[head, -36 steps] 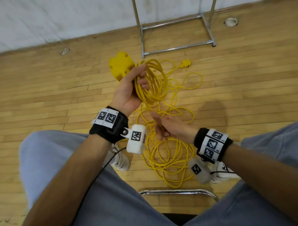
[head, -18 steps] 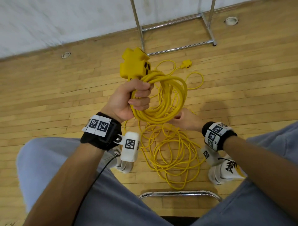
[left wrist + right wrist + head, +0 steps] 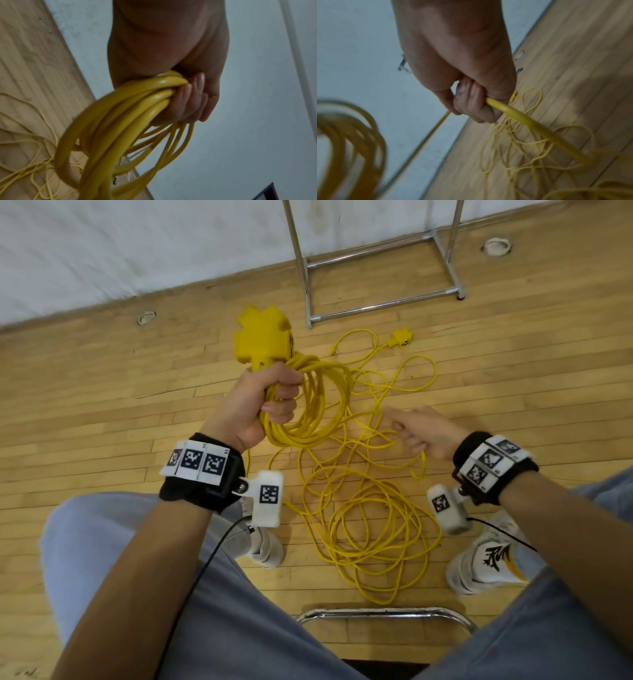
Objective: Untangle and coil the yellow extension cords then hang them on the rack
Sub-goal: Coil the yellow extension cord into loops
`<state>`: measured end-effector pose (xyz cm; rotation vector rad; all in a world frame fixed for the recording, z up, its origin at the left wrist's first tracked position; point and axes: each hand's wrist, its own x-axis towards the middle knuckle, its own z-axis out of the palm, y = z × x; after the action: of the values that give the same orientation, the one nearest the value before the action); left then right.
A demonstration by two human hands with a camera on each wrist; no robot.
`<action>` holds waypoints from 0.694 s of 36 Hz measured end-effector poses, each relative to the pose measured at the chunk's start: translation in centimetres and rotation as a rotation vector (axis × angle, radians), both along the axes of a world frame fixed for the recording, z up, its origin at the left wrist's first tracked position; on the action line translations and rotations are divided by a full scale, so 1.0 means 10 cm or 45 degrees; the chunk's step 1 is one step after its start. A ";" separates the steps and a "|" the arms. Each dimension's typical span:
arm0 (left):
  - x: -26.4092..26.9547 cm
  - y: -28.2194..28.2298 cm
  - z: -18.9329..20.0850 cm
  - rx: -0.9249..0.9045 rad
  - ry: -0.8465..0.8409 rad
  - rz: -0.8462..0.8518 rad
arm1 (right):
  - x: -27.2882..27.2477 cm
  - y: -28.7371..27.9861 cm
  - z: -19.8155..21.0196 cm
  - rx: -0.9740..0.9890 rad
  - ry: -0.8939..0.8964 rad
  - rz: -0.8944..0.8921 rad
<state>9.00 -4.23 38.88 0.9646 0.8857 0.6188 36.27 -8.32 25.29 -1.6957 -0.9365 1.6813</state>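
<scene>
On a pale wooden plank floor (image 3: pixel 102 405), loose yellow extension cord (image 3: pixel 373 529) lies tangled between the shoes. The right hand (image 3: pixel 421 433) curls round one strand; the left hand (image 3: pixel 253 405) grips the coiled yellow loops (image 3: pixel 318 405) under a yellow socket block (image 3: pixel 262 338). Beyond stands the chrome rack (image 3: pixel 383 306).

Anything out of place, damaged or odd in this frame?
Nothing damaged. The loose cord lies in a tangled heap on the wood floor, as expected mid-task. The left hand holds the coil; the right hand holds one strand.
</scene>
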 end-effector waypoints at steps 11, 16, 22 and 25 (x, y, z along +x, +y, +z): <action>0.29 -0.22 -0.18 0.296 0.537 0.025 | -0.05 0.01 0.92 -0.054 0.744 -0.079; 0.47 -0.34 -0.35 0.362 0.550 0.210 | -0.25 -0.12 1.14 0.195 0.509 0.016; 0.63 -0.44 -0.48 0.395 0.381 0.376 | -0.59 -0.31 1.09 0.439 0.124 -0.013; 0.68 -0.45 -0.52 0.382 0.311 0.453 | -0.66 -0.38 1.01 0.550 -0.031 0.043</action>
<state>15.78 -8.72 33.70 1.1790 1.2197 0.9710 29.64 -12.15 35.39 -1.4167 -1.2420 1.3561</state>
